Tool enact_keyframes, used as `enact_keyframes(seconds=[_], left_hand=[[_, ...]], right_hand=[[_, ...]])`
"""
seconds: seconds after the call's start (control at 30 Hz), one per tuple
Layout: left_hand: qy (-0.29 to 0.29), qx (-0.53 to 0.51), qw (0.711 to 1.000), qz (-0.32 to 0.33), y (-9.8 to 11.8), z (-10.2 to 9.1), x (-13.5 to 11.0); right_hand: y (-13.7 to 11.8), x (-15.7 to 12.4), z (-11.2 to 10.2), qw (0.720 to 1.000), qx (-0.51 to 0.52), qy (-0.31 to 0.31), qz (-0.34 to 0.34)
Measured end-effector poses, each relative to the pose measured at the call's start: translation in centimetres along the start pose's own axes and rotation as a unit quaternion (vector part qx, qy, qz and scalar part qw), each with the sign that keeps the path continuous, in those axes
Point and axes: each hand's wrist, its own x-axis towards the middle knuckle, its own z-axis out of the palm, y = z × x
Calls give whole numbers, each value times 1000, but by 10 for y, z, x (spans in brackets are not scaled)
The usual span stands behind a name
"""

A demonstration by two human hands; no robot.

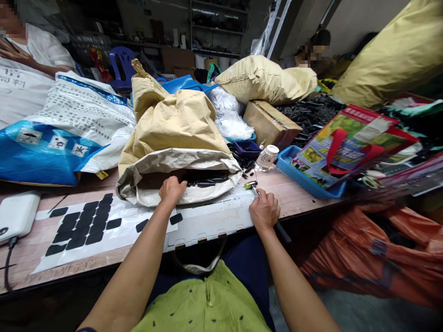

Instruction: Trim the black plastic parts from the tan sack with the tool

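My left hand [172,190] reaches into the mouth of a tan woven sack [176,120] with a whitish lining. Its fingers are curled, with the tips against dark pieces; what they hold, if anything, is hidden. Several slim black parts [206,181] lie inside the sack opening. Near the table's front edge, my right hand [265,210] is closed around a small hammer [250,185]. The hammer's yellow-green and metal head points away from me, and a dark handle end shows below the hand.
Black rounded patches [83,226] lie on a white sheet at left, beside a white device [19,214] with a cable. A clear jar [267,157], a blue basket [287,161] and a cardboard box [272,122] stand at right. Two other people sit across the table.
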Motion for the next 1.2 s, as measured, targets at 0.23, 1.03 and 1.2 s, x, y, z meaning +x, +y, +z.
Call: enact_keyframes(seconds=[0.23,1.03,1.2], left_hand=[[96,-84,988,83,-13,-6,-26],[23,-166,947,274,-23,3,-74],[-35,-184,916,355,-37,35,-101]], right_hand=[[-1,0,-2,1000,8,-6,5],[-1,0,-2,1000,11,-8,7],[0,-1,0,1000,7,-5,5]])
